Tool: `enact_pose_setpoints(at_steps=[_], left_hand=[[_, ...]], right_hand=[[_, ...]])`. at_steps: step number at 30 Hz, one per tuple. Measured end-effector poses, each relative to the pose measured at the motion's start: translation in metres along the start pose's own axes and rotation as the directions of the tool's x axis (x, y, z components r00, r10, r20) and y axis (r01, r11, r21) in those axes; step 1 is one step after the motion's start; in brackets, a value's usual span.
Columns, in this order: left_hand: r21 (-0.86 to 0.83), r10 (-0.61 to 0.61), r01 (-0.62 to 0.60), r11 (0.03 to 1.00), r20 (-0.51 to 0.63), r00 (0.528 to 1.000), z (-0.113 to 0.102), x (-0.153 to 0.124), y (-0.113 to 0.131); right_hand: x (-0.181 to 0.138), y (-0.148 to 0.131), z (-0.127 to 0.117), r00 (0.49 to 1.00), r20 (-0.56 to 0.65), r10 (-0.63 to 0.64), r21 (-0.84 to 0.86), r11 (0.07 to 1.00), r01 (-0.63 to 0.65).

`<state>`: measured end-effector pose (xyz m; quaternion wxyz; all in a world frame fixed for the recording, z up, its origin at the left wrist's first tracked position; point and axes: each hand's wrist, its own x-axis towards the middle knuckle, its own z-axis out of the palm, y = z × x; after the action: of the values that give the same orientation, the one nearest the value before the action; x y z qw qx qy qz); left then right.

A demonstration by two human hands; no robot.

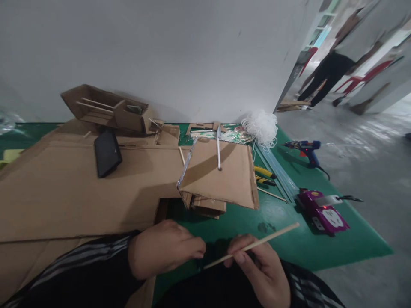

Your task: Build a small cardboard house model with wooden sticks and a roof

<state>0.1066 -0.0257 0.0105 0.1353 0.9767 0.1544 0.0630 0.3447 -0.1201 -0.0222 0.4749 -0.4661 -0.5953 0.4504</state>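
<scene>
Closest to the camera, the right hand holds a thin wooden stick. Its fingers are closed on the stick near the low end, and the long end points up and to the right over the green surface. Held low like that, most of the stick stays free. The left hand sits just beside it, curled into a loose fist. Its fingertips come close to the stick's low end, but it is too hard to tell if they touch it or pinch anything. Both arms wear dark sleeves with pale stripes.

A bit farther, a folded cardboard piece rests on small blocks, with a silver blade stuck in its top. A big flat cardboard sheet covers the left side, and a black phone lies on it. To the right sit a purple power strip and a blue glue gun, well apart from the hands. White string is piled near the wall.

Behind is a plain white wall. On the far right, another person walks across a grey floor near red chairs.
</scene>
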Motion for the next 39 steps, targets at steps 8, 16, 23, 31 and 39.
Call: enact_pose_setpoints(at_steps=[8,16,23,31,39], left_hand=[[-0.099,-0.099,0.102,0.990,0.042,0.994,0.004,-0.001,-0.002],[-0.119,-0.195,0.206,0.971,0.099,0.976,0.007,0.003,-0.003],[-0.205,-0.242,0.250,0.946,0.065,0.968,0.008,0.002,-0.003],[-0.135,-0.385,0.412,0.901,0.187,0.904,0.004,0.003,0.001],[-0.236,-0.298,0.316,0.919,0.107,0.948,0.000,0.006,0.001]], right_hand=[[-0.002,0.003,0.000,0.996,0.089,0.003,-0.094,0.996,0.005],[0.000,0.003,0.003,0.992,0.126,0.015,-0.161,0.987,0.005],[0.007,-0.003,0.005,0.998,0.031,-0.054,-0.154,0.986,0.058],[0.011,-0.003,0.004,0.996,-0.053,-0.068,-0.153,0.986,0.060],[0.012,-0.003,0.003,0.990,-0.110,-0.091,-0.156,0.985,0.073]])
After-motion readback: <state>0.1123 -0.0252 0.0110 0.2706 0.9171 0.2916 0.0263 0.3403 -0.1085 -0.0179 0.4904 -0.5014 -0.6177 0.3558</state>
